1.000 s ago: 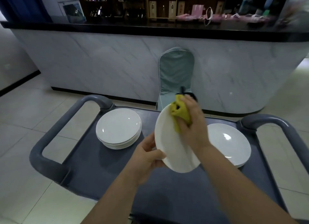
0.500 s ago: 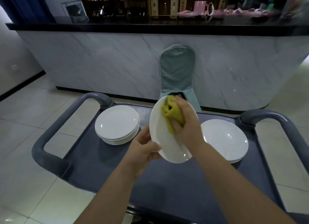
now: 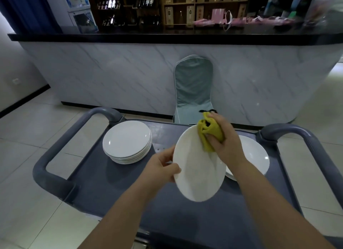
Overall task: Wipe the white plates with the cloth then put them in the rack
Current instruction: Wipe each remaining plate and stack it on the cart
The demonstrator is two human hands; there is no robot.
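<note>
Both bare forearms reach up from the bottom edge, left hand pinching the plate at its left rim with the thumb on the face, right hand higher, fingers curled round the bunched cloth.

Grey plastic service cart with looped side handles on pale tiled floor. On its top: stack of round white plates (far left), another white plate pile right.
</note>
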